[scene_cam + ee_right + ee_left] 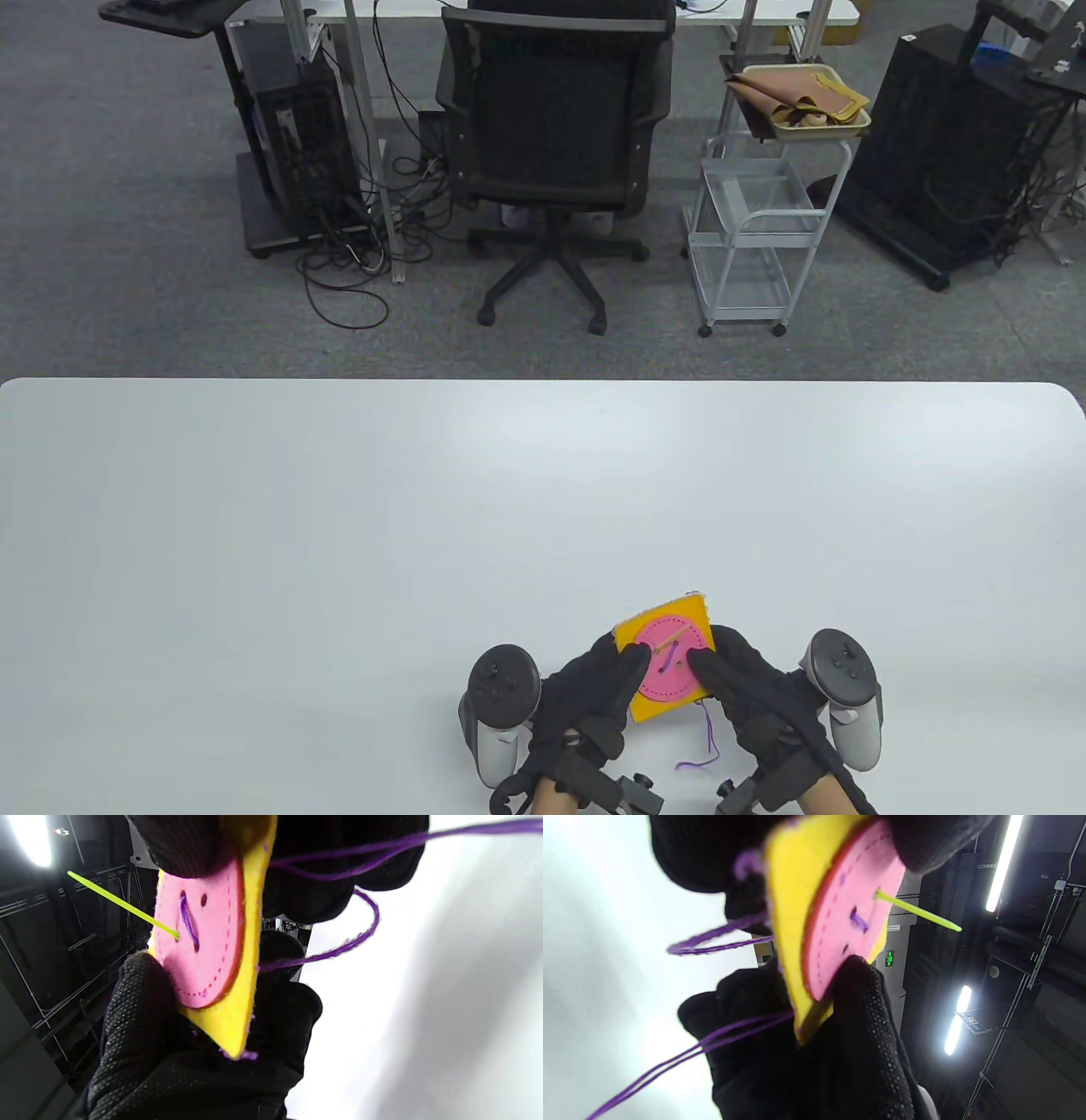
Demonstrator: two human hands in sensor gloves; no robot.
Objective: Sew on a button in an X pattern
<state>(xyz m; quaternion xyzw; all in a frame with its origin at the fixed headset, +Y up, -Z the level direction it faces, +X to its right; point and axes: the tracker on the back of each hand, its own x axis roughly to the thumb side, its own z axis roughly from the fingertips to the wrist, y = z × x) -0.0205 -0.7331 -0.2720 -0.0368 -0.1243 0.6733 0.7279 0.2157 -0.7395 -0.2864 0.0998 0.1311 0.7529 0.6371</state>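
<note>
Both hands, left (594,679) and right (734,671), pinch the felt pad (666,666) by its edges; it looks light and floppy. Needle (916,911) pokes through the button (199,942): grab there.

left hand (594,696) + right hand (747,688) | hold yellow felt square (657,632) | pink button (674,671) | purple thread (706,743)

The left hand (594,696) and the right hand (747,692) came in side by side, palms turned toward each other, black-gloved, a tracker strapped to the back of each. Each pinched an opposite edge of the felt square (666,666), thumb on the upper face and fingers (297,1014) curled beneath. The wrists lay low and apart.
</note>
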